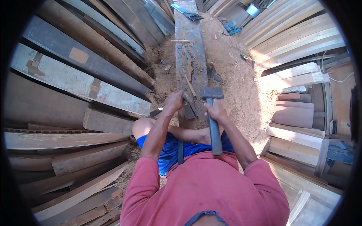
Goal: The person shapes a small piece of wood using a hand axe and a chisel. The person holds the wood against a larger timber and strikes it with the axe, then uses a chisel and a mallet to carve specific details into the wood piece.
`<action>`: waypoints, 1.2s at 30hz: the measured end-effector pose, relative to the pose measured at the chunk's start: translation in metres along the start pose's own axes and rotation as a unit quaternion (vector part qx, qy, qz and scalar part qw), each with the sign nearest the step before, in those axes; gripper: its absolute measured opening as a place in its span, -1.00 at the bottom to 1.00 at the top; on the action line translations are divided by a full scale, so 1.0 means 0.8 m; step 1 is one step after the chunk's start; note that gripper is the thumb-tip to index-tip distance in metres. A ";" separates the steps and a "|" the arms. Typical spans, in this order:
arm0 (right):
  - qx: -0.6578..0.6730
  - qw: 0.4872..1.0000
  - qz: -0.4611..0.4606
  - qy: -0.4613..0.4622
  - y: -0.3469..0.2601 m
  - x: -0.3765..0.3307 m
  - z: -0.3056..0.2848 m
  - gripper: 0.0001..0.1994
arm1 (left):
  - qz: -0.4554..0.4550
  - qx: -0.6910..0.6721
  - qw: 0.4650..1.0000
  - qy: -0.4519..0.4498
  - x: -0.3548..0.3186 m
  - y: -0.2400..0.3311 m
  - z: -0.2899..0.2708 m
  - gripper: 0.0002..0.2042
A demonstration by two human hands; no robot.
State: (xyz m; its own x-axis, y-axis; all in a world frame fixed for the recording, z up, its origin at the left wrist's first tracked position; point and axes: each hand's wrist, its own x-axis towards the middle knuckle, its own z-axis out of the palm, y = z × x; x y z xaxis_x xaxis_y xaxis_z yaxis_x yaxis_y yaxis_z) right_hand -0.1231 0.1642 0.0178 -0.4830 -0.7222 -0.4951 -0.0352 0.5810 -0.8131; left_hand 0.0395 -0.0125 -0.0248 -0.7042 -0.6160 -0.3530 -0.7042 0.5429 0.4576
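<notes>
My right hand (216,109) is wrapped round the handle of a hammer (215,130), whose blocky head points away from me and whose handle end reaches back toward my lap. To its left my left hand (174,101) is closed at the near end of a long worn plank (191,32). A small dark end shows by its fingers, but I cannot make out what it holds. Just beyond and beside that hand, thin wood strips (190,85) and chips lie on the plank. A dark and white object (155,112) lies left of my left wrist, its kind unclear.
A handsaw (187,13) lies at the plank's far end. Boards (85,56) are stacked along the left, and lumber (294,41) along the right. On the sawdust-covered floor (241,101) lie a teal power tool (230,28) and a yellow-and-black hand tool (246,59).
</notes>
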 end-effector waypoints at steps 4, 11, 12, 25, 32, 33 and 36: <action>-0.299 0.952 -0.068 0.011 0.035 -0.019 0.036 -0.63 | 0.052 -0.001 0.999 0.002 0.010 -0.017 0.002 -0.55; -0.428 0.878 -0.195 0.094 -0.048 -0.023 0.033 -0.52 | 0.073 -0.049 0.996 0.025 0.006 -0.039 0.007 -0.49; -0.481 0.851 -0.200 0.066 -0.050 -0.018 0.050 -0.57 | 0.080 -0.059 0.995 0.027 0.003 -0.041 0.007 -0.47; -0.586 0.783 -0.197 0.065 -0.037 0.036 0.122 -0.59 | 0.100 -0.121 0.986 0.060 -0.028 -0.045 0.017 -0.52; -0.562 0.782 -0.262 0.071 -0.048 0.019 0.128 -0.70 | 0.074 -0.128 0.989 0.022 -0.034 -0.050 0.013 -0.48; -0.557 0.794 -0.233 0.073 -0.049 0.018 0.129 -0.67 | 0.086 -0.144 0.986 0.016 -0.042 -0.047 0.008 -0.53; -0.536 0.815 -0.208 0.074 -0.040 0.016 0.148 -0.61 | 0.101 -0.178 0.977 0.060 -0.040 -0.093 0.055 -0.52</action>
State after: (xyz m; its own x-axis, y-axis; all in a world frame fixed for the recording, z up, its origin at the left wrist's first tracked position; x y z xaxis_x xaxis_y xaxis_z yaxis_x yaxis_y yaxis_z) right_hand -0.0249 0.0919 0.0013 -0.3321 -0.9330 -0.1387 -0.9282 0.3494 -0.1280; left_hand 0.1102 -0.0084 -0.0832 -0.7953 -0.5902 -0.1382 -0.4611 0.4410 0.7700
